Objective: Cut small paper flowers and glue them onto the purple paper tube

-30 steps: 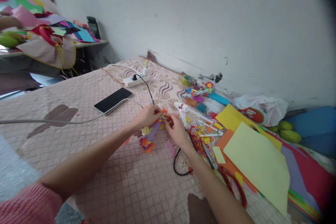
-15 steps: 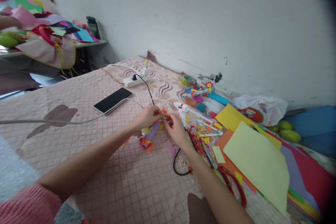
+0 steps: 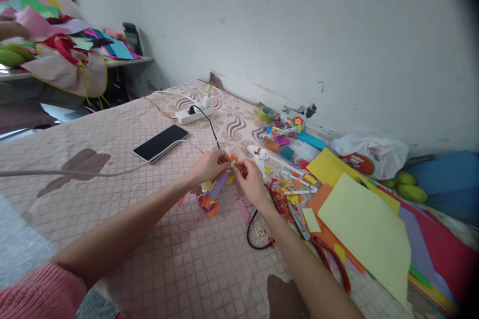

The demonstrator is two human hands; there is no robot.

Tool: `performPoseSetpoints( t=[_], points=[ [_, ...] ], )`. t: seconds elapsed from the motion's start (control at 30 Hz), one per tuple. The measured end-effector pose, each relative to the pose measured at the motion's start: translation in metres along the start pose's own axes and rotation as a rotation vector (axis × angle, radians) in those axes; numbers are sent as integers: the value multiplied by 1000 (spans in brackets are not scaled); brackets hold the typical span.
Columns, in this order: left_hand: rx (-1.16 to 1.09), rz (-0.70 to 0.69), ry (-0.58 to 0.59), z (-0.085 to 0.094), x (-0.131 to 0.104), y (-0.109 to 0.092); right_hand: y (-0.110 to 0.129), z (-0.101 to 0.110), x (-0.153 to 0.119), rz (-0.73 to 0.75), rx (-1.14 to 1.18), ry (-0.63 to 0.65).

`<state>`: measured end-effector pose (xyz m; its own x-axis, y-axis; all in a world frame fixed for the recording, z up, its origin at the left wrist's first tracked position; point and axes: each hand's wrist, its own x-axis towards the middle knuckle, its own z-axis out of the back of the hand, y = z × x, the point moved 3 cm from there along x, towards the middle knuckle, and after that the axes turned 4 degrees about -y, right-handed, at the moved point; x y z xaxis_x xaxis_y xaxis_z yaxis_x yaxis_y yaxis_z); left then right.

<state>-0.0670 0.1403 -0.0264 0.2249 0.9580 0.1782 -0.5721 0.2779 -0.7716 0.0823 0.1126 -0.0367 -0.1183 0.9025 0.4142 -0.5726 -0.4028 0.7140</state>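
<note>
Near the middle of the bench (image 3: 179, 269) with its pale pink checked cloth, a purple paper tube trimmed with orange and yellow paper flowers (image 3: 216, 189) is slanting below the person's hands. The left hand (image 3: 213, 164) and the right hand (image 3: 250, 179) are working close together, each pinching thumb and fingers on the tube's flowered far end and partly covering the small petals there. A white glue gun (image 3: 259, 154) is resting just beyond the right hand, and a pink paper strip (image 3: 243, 211) is lying just below it. A thin black cord (image 3: 248, 233) is looping under the right forearm, which is hiding part of it; red-handled metal scissors (image 3: 307, 234) are lying close beside that forearm. Small red, yellow and orange paper scraps (image 3: 294, 199) are crowding the area near the scissors, with a large pale yellow paper sheet (image 3: 368, 234) spreading past them. Near the left hand, a flat phone with a black screen (image 3: 160, 143) is lying, and a white power strip (image 3: 192, 116) is sitting farther back.
</note>
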Motion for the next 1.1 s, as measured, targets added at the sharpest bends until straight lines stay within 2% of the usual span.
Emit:
performPoseSetpoints(
  t=[0.2,0.4,0.73,1.1],
  points=[
    [13,35,10,0,-2,-3,1,-2,1,11,-44,6],
    [10,10,-4,-1,-3,-5,1,-2,2,10,-44,19],
    [-46,31,-52,1,-3,4,1,11,2,-27,29,-65],
    [21,24,-47,1,-6,-3,6,7,3,-24,17,-41]
  ],
)
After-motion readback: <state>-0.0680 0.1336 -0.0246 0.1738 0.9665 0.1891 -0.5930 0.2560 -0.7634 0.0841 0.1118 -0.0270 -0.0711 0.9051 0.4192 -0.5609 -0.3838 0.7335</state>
